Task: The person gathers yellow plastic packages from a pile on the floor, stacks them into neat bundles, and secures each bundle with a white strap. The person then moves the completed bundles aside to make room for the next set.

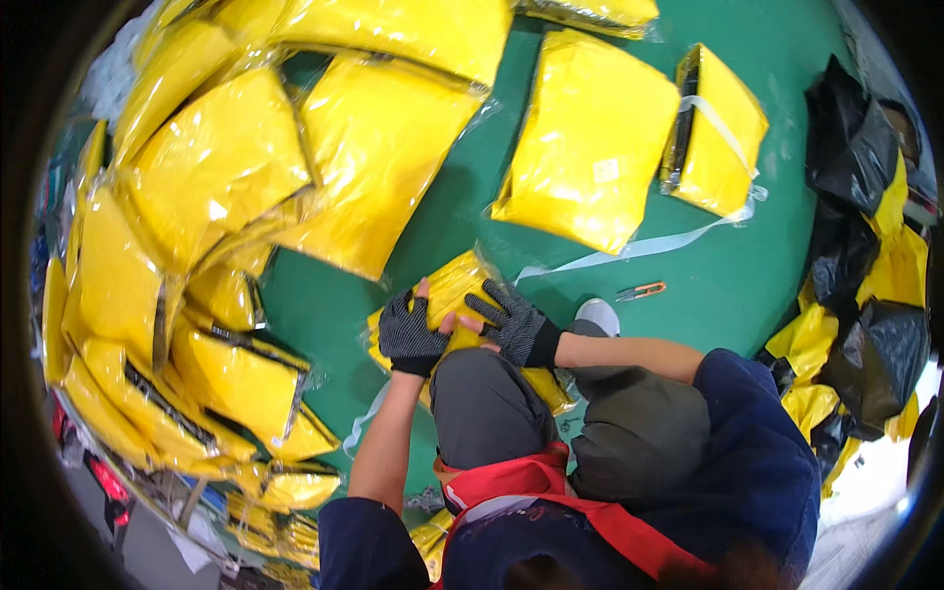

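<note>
In front of me lies a yellow folded plastic-wrapped bundle [454,278], with my left knee on or over its near part. My left hand [413,332], in a dark knit glove with bare fingertips, rests flat on the bundle's left side. My right hand [513,326], gloved alike, presses on its right side with fingers spread. A white strap [644,251] comes out beyond the bundle on the right, and another strap length [366,418] shows at the left. Whether they join underneath is hidden.
Orange-handled thread snips [641,291] lie on the green floor [723,285] to the right. A strapped yellow bundle [718,138] and a wrapped yellow package [590,147] lie ahead. Yellow packages [221,157] pile up at the left. Black and yellow sheeting [865,285] heaps at the right.
</note>
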Available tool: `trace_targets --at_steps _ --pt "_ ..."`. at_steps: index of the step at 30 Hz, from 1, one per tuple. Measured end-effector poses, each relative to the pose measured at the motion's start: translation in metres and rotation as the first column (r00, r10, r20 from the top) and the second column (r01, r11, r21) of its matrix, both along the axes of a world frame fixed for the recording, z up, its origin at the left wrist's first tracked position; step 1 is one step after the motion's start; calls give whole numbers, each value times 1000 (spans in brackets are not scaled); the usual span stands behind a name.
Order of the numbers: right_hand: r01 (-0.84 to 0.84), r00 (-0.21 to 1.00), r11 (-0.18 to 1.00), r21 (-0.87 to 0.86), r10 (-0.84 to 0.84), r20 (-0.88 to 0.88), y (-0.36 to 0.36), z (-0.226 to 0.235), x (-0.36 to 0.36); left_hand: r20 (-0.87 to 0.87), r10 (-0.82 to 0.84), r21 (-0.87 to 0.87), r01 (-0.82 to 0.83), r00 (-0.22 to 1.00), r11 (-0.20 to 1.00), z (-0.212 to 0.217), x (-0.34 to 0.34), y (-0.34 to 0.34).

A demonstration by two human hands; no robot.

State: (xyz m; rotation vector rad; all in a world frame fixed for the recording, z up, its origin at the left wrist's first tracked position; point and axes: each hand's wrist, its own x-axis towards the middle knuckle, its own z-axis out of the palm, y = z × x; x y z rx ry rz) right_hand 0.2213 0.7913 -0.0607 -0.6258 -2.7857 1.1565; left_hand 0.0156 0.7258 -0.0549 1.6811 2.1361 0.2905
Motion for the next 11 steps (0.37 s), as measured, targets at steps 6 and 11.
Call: trace_targets --at_steps 6,11 --pt "18 998 974 -225 -30 -52 20 3 -5 -65 -43 45 46 997 998 -32 -7 -7" --pt "87 862 551 -830 -460 -214 129 -26 29 346 -217 145 176 913 974 3 -13 41"
